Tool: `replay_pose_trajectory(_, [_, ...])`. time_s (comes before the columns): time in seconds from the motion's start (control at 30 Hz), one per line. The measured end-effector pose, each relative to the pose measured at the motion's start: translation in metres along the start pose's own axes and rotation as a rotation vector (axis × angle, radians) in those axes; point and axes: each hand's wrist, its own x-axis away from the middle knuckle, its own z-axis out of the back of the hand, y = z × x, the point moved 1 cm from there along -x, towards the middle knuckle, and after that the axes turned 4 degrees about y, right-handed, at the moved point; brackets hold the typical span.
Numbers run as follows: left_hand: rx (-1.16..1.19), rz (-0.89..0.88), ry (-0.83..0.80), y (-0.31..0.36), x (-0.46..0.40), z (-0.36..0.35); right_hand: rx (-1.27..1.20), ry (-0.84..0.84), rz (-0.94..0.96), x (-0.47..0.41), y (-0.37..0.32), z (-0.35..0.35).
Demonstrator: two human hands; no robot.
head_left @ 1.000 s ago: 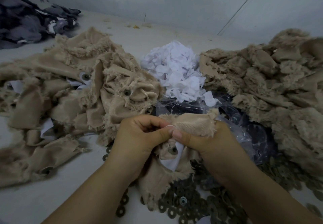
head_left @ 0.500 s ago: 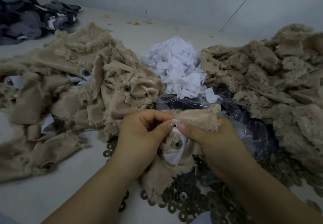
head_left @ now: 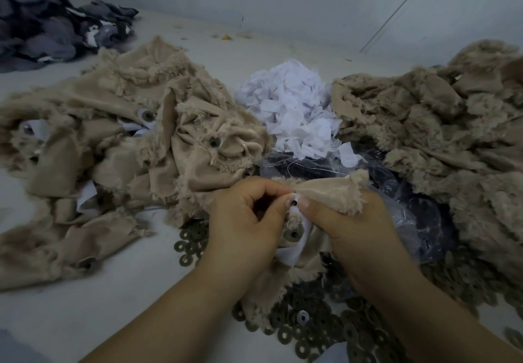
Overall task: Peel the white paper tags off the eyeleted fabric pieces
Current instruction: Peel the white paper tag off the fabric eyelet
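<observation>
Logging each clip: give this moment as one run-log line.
step: peeling tag | left hand: pinching white paper tag | right hand: gripping tan eyeleted fabric piece | tag: still attached

Fabric heaps [head_left: 119,147] flank both sides; bare floor [head_left: 85,306] opens lower left.

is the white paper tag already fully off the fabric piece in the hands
No, the white paper tag still sits on the fabric piece around its eyelet, held between left hand and right hand.

The dark fabric pile [head_left: 51,28] and the right beige pile [head_left: 441,136] run off the frame's edges, the hands hide most of the held piece [head_left: 328,193], and the near washers [head_left: 311,331] blur.
</observation>
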Motion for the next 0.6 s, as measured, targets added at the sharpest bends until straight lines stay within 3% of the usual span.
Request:
replay_pose_trajectory(0.17, [-0.082,-0.056,0.021,-0.0003,0.0018,-0.0001,0.011,0.035,-0.011,-0.0010,0.0022,-0.0013])
replay_pose_trajectory(0.3, [-0.256,-0.307,0.002,0.0052,0.0015,-0.0003,0.003,0.051,-0.009,-0.0022,0.0056,0.0000])
replay_pose_trajectory(0.6, [-0.350,-0.139,-0.055,0.0077,-0.0032,0.0088,-0.094,0.066,-0.036,-0.0043,0.0053,-0.0004])
